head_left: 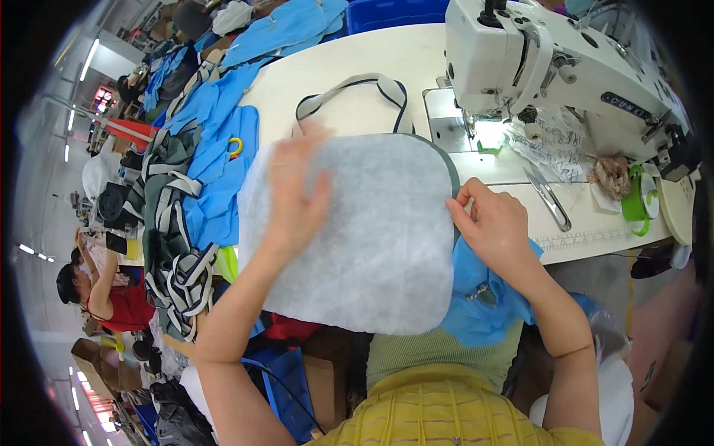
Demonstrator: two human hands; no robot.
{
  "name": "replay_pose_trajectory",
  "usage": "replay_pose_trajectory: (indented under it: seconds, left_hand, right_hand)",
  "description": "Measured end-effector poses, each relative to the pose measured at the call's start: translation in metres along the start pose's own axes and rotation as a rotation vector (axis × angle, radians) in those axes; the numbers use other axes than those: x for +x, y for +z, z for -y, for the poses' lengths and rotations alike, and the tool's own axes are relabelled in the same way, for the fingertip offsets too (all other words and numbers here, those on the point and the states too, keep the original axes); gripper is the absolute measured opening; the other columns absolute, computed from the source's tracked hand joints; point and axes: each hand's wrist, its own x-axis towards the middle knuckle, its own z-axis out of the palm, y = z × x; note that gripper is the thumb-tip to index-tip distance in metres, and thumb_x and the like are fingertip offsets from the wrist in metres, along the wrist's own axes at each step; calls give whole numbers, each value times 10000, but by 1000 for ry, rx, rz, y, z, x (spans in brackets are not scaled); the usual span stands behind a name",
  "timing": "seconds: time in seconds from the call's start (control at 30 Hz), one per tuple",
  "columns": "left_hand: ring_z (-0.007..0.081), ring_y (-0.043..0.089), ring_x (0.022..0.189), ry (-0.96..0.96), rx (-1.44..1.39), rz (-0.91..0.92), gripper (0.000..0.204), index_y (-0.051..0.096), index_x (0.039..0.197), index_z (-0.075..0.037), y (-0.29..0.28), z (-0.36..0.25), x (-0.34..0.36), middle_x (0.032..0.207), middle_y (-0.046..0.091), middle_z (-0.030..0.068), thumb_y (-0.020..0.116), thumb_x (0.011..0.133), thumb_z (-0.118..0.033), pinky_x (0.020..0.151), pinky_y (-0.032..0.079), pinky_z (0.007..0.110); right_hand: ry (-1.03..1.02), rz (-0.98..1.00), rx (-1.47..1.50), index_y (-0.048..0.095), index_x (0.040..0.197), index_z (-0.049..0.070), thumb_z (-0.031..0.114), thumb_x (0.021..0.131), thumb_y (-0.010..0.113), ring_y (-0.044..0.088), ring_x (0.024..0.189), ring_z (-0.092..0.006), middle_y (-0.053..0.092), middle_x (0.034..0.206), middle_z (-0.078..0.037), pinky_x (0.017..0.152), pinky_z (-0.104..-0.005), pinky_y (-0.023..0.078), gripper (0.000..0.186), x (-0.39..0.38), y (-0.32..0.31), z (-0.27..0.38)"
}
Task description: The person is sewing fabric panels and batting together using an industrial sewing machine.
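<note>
A rounded white fabric panel [364, 245] with a grey-green layer along its top and right edge lies before me, overhanging the table's front. My left hand [296, 193], motion-blurred, is over its left part, fingers apart; whether it touches is unclear. My right hand [483, 223] pinches the panel's right edge. Behind the panel a looped grey strap [375, 79] with dark edging rests on the table. Blue fabric [476, 297] hangs below my right hand.
A white sewing machine [491, 52], thread snips [550, 201] and a green tape dispenser [638, 201] occupy the right of the table [290, 67]. Blue pieces [208, 186], yellow-handled scissors [235, 146] and piled straps [178, 282] lie left. A co-worker in red [119, 301] is further left.
</note>
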Motion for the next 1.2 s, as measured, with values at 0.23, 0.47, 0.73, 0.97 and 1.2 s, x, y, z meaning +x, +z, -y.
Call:
replay_pose_trajectory:
  seconds: [0.23, 0.47, 0.73, 0.97, 1.2]
  left_hand:
    - [336, 242, 1598, 71, 42, 243, 670, 434, 1570, -66, 93, -37, 11, 1698, 306, 194, 588, 1038, -444, 1256, 130, 637]
    - [392, 201, 1598, 75, -36, 189, 682, 466, 1533, -35, 118, -34, 36, 1680, 283, 266, 529, 1052, -513, 1248, 159, 640]
    - [182, 630, 1189, -386, -1768, 717, 648, 644, 1321, -10, 7, -92, 14, 1306, 690, 102, 636, 1005, -576, 1050, 480, 353]
    - [117, 653, 1043, -149, -1073, 728, 397, 666, 1298, 14, -62, -46, -36, 1195, 744, 60, 776, 959, -162, 930, 536, 307]
    - [29, 614, 875, -483, -811, 400, 236, 770, 1065, -73, -132, 24, 5, 965, 717, -64, 730, 1017, -301, 804, 492, 208]
  right_hand:
    - [110, 305, 298, 644, 855, 47, 218, 945, 731, 556, 554, -148, 602, 603, -37, 523, -360, 400, 212, -10, -33, -1]
    - [-357, 1096, 976, 718, 1024, -10, 214, 944, 786, 643, 725, -131, 705, 816, -60, 648, -280, 493, 248, -54, -124, 25]
    - [-254, 270, 1225, 576, 976, 24, 356, 1025, 675, 540, 709, -105, 594, 811, -36, 637, -270, 417, 350, -32, -102, 141]
    - [-116, -288, 1359, 680, 1205, 13, 230, 1044, 666, 637, 997, -86, 704, 1070, -27, 890, -257, 513, 271, -22, -64, 124]
    - [111, -222, 1213, 685, 1167, 52, 200, 1039, 694, 547, 862, -27, 674, 982, 34, 783, -195, 446, 196, 31, -17, 45]
